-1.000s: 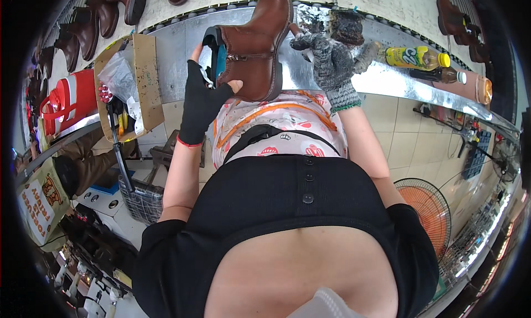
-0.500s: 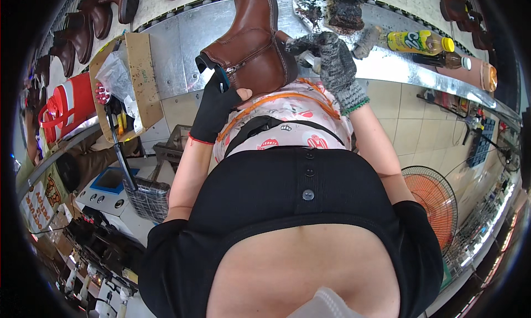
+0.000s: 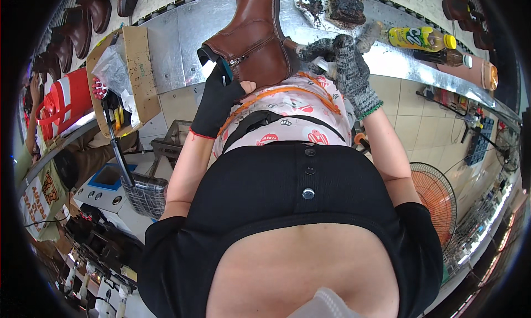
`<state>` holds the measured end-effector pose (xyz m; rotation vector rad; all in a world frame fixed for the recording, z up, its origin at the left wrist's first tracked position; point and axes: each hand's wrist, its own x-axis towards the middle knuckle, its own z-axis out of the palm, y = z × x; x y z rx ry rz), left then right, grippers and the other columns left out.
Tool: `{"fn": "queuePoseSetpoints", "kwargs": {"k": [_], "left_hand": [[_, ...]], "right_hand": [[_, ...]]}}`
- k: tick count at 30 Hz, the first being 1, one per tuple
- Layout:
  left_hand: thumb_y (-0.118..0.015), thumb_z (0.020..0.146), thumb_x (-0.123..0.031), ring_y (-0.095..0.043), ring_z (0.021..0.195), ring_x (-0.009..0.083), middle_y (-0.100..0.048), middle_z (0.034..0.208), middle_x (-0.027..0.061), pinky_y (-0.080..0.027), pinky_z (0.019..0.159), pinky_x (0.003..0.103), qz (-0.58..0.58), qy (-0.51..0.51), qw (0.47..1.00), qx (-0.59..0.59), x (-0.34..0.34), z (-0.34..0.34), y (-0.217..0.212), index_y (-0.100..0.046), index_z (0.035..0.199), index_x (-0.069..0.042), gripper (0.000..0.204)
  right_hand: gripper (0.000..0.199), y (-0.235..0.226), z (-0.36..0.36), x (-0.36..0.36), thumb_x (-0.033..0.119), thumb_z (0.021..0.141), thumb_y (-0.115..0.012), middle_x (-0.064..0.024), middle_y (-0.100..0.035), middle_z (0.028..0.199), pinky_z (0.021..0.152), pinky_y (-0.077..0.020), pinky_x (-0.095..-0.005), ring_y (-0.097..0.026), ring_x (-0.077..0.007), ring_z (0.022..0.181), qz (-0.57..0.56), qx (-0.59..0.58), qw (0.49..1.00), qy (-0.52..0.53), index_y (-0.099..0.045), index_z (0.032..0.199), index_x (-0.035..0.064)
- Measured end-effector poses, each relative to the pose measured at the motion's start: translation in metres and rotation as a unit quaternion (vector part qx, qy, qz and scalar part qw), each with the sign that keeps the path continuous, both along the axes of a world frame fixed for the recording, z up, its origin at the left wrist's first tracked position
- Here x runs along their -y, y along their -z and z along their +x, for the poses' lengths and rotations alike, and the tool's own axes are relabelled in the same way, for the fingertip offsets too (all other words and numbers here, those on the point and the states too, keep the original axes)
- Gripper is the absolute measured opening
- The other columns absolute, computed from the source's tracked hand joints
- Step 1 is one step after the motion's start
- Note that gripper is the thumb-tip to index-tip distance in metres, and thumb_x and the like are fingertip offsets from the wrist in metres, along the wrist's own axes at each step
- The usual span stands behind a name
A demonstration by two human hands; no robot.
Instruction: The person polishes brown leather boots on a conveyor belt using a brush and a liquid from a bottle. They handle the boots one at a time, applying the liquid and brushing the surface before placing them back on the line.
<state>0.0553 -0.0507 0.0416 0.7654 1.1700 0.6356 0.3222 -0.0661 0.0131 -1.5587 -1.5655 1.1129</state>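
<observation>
A brown leather ankle boot (image 3: 254,38) stands tilted over the metal bench (image 3: 166,35), toe pointing away. My left hand (image 3: 218,96), in a black glove, grips the boot at its open top, with the thumb outside. My right hand (image 3: 345,63), in a grey knit glove, is curled around a small light-coloured tool right beside the boot's heel. What kind of tool it is cannot be made out. A patterned apron (image 3: 287,124) lies below both hands.
A cardboard box (image 3: 138,69) with tools and a plastic bag sits left on the bench. Brown boots (image 3: 77,24) line the far left. A grimy dark pad (image 3: 343,5), a yellow bottle (image 3: 420,38), a red container (image 3: 61,102), a wire basket (image 3: 144,193) and a fan (image 3: 434,190) surround me.
The boot has turned from lying on its side to more upright and moved closer in. My left hand shifted under its open top, and my right hand stayed by the heel.
</observation>
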Motion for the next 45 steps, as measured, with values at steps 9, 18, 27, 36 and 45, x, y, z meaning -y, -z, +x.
{"fn": "queuePoseSetpoints", "kwargs": {"k": [9, 18, 27, 36, 45], "left_hand": [[-0.071, 0.069, -0.009, -0.059, 0.088, 0.0155, -0.057, 0.102, 0.0085, -0.049, 0.076, 0.026, 0.026, -0.015, 1.0, -0.001, 0.0, 0.005, 0.003, -0.045, 0.118, 0.001, 0.056], [-0.066, 0.075, -0.009, -0.062, 0.089, 0.023, -0.057, 0.104, 0.0129, -0.056, 0.074, 0.032, -0.044, -0.048, 0.991, 0.117, -0.011, 0.016, -0.016, -0.044, 0.119, 0.001, 0.05], [-0.06, 0.08, -0.009, -0.062, 0.095, 0.0287, -0.055, 0.112, 0.0181, -0.056, 0.078, 0.032, -0.055, -0.083, 0.968, 0.232, -0.024, 0.02, -0.018, -0.043, 0.12, 0.004, 0.045], [-0.057, 0.082, -0.009, -0.06, 0.099, 0.0366, -0.051, 0.118, 0.0239, -0.059, 0.072, 0.029, -0.068, -0.078, 0.955, 0.279, -0.031, 0.008, -0.028, -0.037, 0.126, 0.006, 0.05], [-0.062, 0.08, -0.013, -0.065, 0.085, 0.033, -0.056, 0.114, 0.0156, -0.056, 0.054, 0.023, 0.045, 0.031, 0.979, 0.196, -0.155, 0.003, 0.002, -0.042, 0.124, 0.0, 0.05]], "right_hand": [[0.04, -0.036, 0.0, 0.017, 0.028, 0.095, -0.031, -0.0071, -0.067, 0.081, 0.074, -0.0468, -0.0359, -0.061, -0.0275, 0.076, 0.023, 0.062, 0.996, -0.065, -0.068, 0.093, 0.0125], [0.032, -0.06, 0.008, 0.038, 0.023, 0.092, -0.038, -0.0104, -0.065, 0.085, 0.065, -0.0464, -0.0357, -0.059, -0.0274, 0.072, 0.131, 0.106, 0.98, -0.105, -0.067, 0.094, 0.0085], [0.024, -0.075, -0.002, 0.05, 0.019, 0.071, -0.053, -0.005, -0.066, 0.085, 0.063, -0.0448, -0.0362, -0.057, -0.0258, 0.072, 0.163, 0.16, 0.97, -0.078, -0.07, 0.088, 0.0137], [0.059, -0.072, 0.007, 0.053, 0.051, 0.091, -0.034, -0.0113, -0.067, 0.085, 0.074, -0.0502, -0.0301, -0.064, -0.0198, 0.079, 0.058, -0.048, 0.996, 0.044, -0.064, 0.098, -0.0001], [0.045, 0.0, 0.017, 0.035, 0.005, 0.086, -0.053, -0.0053, -0.06, 0.077, 0.042, -0.0448, -0.023, -0.055, -0.0086, 0.053, -0.095, -0.21, 0.907, 0.352, -0.038, 0.128, 0.0057]]}}
